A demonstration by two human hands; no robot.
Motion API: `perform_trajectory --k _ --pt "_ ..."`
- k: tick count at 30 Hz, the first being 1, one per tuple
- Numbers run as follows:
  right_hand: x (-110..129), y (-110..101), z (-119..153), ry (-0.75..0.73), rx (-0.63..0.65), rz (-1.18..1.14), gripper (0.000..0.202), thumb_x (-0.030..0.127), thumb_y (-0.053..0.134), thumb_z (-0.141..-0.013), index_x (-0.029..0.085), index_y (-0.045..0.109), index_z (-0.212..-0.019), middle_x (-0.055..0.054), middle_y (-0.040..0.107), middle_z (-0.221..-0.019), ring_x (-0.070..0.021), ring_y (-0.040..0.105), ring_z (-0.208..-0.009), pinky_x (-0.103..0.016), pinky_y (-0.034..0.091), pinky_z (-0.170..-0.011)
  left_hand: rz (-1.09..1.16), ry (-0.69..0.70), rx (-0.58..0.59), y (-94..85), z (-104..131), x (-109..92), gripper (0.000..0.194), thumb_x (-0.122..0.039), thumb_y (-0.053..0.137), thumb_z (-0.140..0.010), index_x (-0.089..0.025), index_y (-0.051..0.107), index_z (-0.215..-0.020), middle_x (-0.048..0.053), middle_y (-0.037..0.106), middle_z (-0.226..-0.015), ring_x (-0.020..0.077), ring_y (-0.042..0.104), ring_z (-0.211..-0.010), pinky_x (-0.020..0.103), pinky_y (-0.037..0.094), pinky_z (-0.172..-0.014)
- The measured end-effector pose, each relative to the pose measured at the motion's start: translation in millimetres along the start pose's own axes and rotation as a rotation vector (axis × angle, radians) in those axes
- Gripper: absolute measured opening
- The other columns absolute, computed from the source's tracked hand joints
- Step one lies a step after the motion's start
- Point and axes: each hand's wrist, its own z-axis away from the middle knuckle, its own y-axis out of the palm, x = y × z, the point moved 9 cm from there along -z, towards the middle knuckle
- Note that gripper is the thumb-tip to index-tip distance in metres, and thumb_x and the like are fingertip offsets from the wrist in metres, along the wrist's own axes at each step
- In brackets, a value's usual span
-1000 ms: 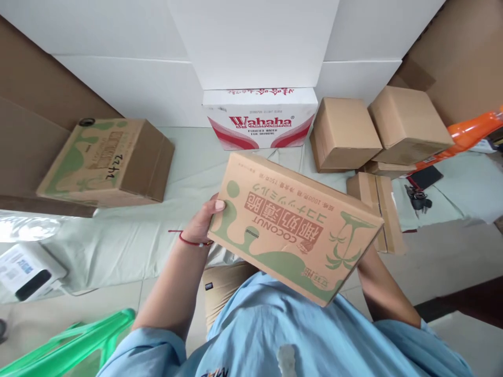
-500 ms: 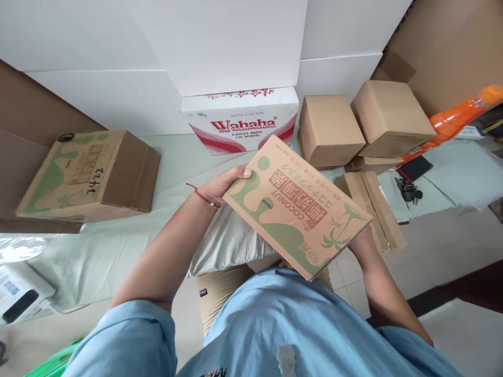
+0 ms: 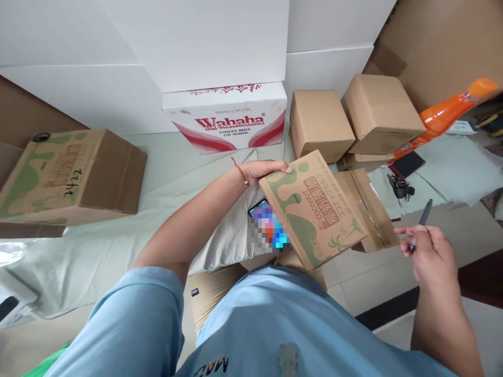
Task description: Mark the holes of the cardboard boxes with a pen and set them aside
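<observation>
A brown coconut box with green print is tilted in front of my body, near the table's front edge. My left hand, with a red string on the wrist, grips its upper left corner, thumb on top. Off to the right, my right hand is away from the box and holds a dark pen between thumb and fingers, the index finger pointing left. A phone with a lit, blurred screen lies on the cloth, partly covered by the box.
A white Wahaha box stands at the back. Plain brown cartons stand right of it, beside an orange bottle. Keys and a dark notebook lie farther right. A green-printed carton sits at the left.
My right hand has left the box's lower right edge and moved right, now with a pen. The box and my left hand have shifted right, and the phone has come into view.
</observation>
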Motion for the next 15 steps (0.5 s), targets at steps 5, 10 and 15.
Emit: perform_trajectory --k 5,10,15 --pt "7.7 -1.6 6.4 -0.046 -0.093 -0.143 0.039 0.055 0.077 -0.084 0.024 0.055 -0.089 0.0 0.072 -0.076 -0.0091 0.053 -0.047 -0.023 0.038 -0.045 -0.057 -0.049 -0.09 12.2 -33.1 -17.1 0.041 -0.046 0.088 -0.07 -0.019 0.084 -0.1 0.014 0.087 -0.115 0.0356 0.082 -0.119 0.046 0.065 -0.108" --pt "-7.7 -26.7 -2.9 -0.094 -0.254 -0.074 0.03 0.049 0.071 -0.085 0.023 0.058 -0.092 -0.002 0.073 -0.087 -0.0126 0.063 -0.067 -0.028 0.052 -0.064 -0.126 0.15 -0.373 13.0 -37.4 -31.7 0.058 -0.042 0.09 -0.07 -0.016 0.079 -0.121 0.019 0.077 -0.144 0.0377 0.069 -0.143 0.047 0.054 -0.124" --pt "-48.7 -44.5 -20.8 0.032 -0.39 0.05 0.029 0.048 0.068 -0.079 0.022 0.065 -0.092 0.0 0.067 -0.089 -0.0188 0.067 -0.082 -0.044 0.056 -0.093 -0.281 0.345 -0.866 8.7 37.2 -7.5 0.089 -0.056 0.081 -0.087 -0.016 0.053 -0.162 0.021 0.048 -0.176 0.0393 0.041 -0.168 0.052 0.034 -0.136"
